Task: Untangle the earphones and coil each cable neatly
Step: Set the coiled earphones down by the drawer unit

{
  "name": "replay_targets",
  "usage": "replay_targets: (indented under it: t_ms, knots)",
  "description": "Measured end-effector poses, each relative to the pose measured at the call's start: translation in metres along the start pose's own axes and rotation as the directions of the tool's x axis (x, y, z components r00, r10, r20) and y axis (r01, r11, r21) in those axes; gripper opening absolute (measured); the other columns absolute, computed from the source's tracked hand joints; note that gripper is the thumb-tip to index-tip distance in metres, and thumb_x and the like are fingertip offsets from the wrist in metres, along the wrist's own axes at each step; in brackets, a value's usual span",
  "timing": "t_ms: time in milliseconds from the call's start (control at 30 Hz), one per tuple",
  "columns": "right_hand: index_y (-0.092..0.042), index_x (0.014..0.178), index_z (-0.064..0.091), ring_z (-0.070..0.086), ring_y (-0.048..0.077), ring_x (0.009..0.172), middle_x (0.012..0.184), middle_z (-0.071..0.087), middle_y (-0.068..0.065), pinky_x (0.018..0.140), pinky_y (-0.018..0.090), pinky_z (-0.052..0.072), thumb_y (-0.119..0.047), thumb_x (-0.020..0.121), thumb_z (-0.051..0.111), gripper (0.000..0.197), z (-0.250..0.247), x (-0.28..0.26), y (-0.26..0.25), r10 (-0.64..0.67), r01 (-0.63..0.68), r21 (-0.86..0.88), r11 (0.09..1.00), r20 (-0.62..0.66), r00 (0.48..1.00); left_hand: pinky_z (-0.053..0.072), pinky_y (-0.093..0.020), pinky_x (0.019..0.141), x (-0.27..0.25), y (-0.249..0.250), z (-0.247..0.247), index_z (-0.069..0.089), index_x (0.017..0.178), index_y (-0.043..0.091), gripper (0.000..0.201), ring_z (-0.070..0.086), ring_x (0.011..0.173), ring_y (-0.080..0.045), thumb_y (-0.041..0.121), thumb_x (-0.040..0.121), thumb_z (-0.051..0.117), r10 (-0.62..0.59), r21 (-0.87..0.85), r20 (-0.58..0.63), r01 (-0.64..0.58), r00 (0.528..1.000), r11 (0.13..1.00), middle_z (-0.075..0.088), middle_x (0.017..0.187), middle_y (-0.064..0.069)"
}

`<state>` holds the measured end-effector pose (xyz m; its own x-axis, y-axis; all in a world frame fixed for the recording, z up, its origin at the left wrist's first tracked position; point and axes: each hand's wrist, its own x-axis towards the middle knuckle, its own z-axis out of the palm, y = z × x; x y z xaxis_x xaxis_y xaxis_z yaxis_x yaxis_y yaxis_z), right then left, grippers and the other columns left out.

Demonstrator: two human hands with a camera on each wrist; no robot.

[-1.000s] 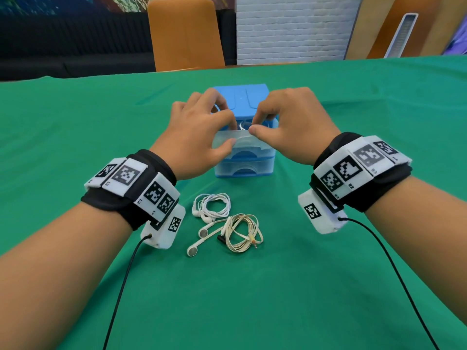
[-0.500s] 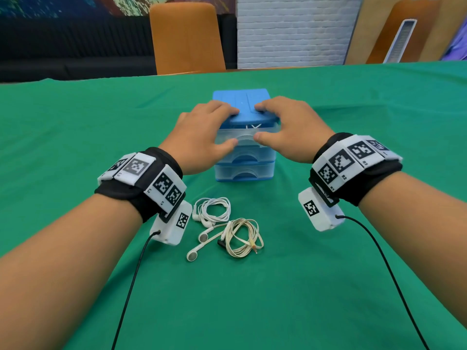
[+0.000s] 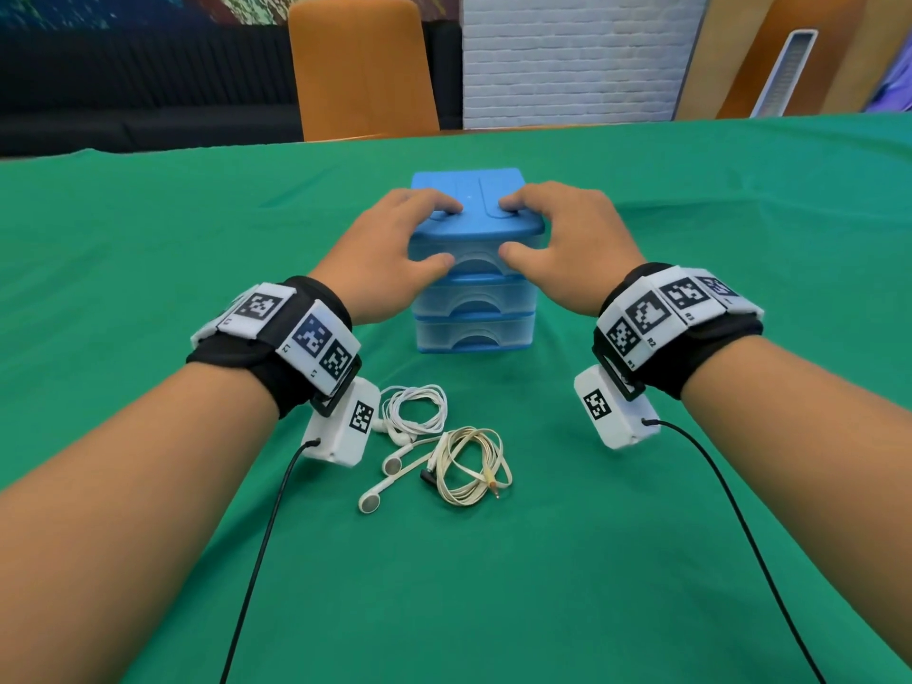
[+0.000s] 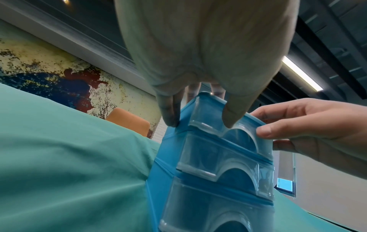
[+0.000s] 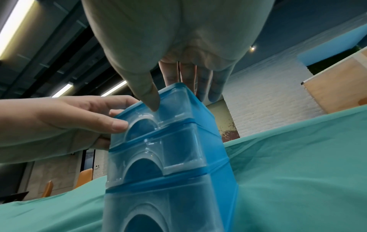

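On the left, the left hand (image 3: 390, 249) grips the left side of a small blue drawer box (image 3: 474, 308), its fingers lying on the lid and its thumb pressing the clear front of the top drawer (image 4: 216, 120). To the right, the right hand (image 3: 557, 239) grips the box the same way, fingers on the lid and thumb on the drawer front. The drawer looks pushed in flush.

The earphones lie on the green tabletop (image 3: 592, 560), nearer the person than the box and between the two forearms, touched by neither hand. The white earphones (image 3: 412, 412) sit to the left, partly wound in a small loop. Just beside them to the right is the cream cable (image 3: 469, 466), looped loosely, its buds trailing left and a dark plug at its edge.

Both sets are likely light, limp and springy, so loops may slip open once let go. The thin wires probably snag if pulled hard. A sound hold would be at the plug or at the buds, easing the strands apart before winding each cable round the fingers.
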<state>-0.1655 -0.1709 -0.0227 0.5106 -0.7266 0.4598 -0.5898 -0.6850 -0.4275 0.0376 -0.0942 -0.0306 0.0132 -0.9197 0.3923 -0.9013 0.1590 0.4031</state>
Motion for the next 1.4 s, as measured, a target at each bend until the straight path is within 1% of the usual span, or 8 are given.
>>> replay_targets:
  t_ms: [367,700,833,933,1000,1067,1200,1400]
  knots:
    - [-0.019,0.123,0.067,0.059,0.018,0.114,0.124,0.067,-0.003,0.092,0.020,0.036,-0.028,0.083,0.070,0.041,0.001,0.002,0.001,0.001,-0.001,-0.013,1.000,-0.029,1.000,0.032,-0.026,0.097,0.001,0.001,-0.002,0.055,0.135,0.031,0.042,0.047,0.123,-0.015,0.025,0.094,0.064,-0.025,-0.022,-0.003,0.025,1.000,0.999,0.051,0.140,0.005]
    - [-0.017,0.129,0.063,0.054,0.024,0.124,0.131,0.060,0.003,0.107,0.032,0.039,-0.026,0.086,0.066,0.044,-0.005,0.000,-0.007,0.032,-0.031,-0.032,0.999,0.042,0.999,0.037,-0.033,0.107,-0.002,-0.002,0.001,0.050,0.140,0.030,0.046,0.046,0.125,-0.013,0.024,0.096,0.062,-0.006,-0.055,0.016,0.007,1.000,0.998,0.047,0.145,0.006]
    - [-0.017,0.098,0.068,0.058,0.022,0.089,0.096,0.062,0.000,0.083,0.040,0.050,-0.027,0.080,0.058,0.023,-0.003,-0.017,-0.025,-0.123,0.127,0.019,0.992,-0.149,0.981,0.033,-0.035,0.114,-0.006,-0.006,0.001,0.043,0.146,0.032,0.053,0.036,0.140,-0.018,0.027,0.097,0.062,-0.036,-0.062,0.036,0.038,0.999,0.997,0.032,0.155,-0.003]
    - [-0.017,0.079,0.070,0.058,0.017,0.069,0.071,0.065,-0.005,0.068,0.034,0.047,-0.023,0.084,0.061,0.012,0.005,-0.033,-0.045,-0.228,0.221,0.063,0.973,0.139,0.964,0.037,-0.040,0.113,-0.013,-0.010,0.004,0.041,0.148,0.029,0.058,0.036,0.139,-0.017,0.023,0.095,0.063,-0.008,-0.091,0.004,0.008,1.000,0.996,0.034,0.153,-0.004]
    - [-0.020,0.087,0.075,0.062,0.014,0.075,0.076,0.069,-0.008,0.075,0.029,0.048,-0.026,0.088,0.064,0.013,0.016,-0.038,-0.054,-0.198,0.227,-0.008,0.974,0.458,0.867,0.033,-0.039,0.116,-0.016,-0.011,0.006,0.039,0.150,0.028,0.060,0.031,0.144,-0.016,0.022,0.095,0.063,0.001,-0.082,-0.016,-0.002,1.000,0.997,0.031,0.157,-0.004]
    - [-0.020,0.106,0.076,0.065,0.017,0.092,0.096,0.073,-0.004,0.087,0.031,0.052,-0.032,0.091,0.066,0.022,0.031,-0.037,-0.056,-0.160,0.256,-0.082,0.963,0.590,0.792,0.027,-0.032,0.119,-0.017,-0.011,0.007,0.038,0.151,0.028,0.060,0.029,0.147,-0.015,0.024,0.096,0.062,-0.009,-0.071,-0.032,0.006,0.999,0.997,0.026,0.161,-0.002]
    - [-0.016,0.123,0.069,0.063,0.023,0.105,0.113,0.071,0.002,0.094,0.037,0.052,-0.040,0.090,0.069,0.040,0.056,-0.032,-0.061,-0.112,0.285,-0.150,0.947,0.676,0.728,0.024,-0.032,0.120,-0.020,-0.013,0.007,0.036,0.153,0.028,0.058,0.028,0.148,-0.014,0.026,0.099,0.058,0.010,-0.058,-0.026,-0.012,1.000,0.998,0.026,0.163,0.003]
    - [-0.018,0.093,0.069,0.064,0.030,0.088,0.092,0.063,0.004,0.077,0.041,0.057,-0.026,0.088,0.072,0.010,0.072,-0.030,-0.064,-0.157,0.353,-0.179,0.919,0.653,0.741,0.026,-0.035,0.120,-0.017,-0.014,0.007,0.038,0.151,0.029,0.052,0.029,0.147,-0.014,0.026,0.101,0.051,0.002,-0.070,-0.029,-0.004,1.000,0.998,0.029,0.161,0.005]
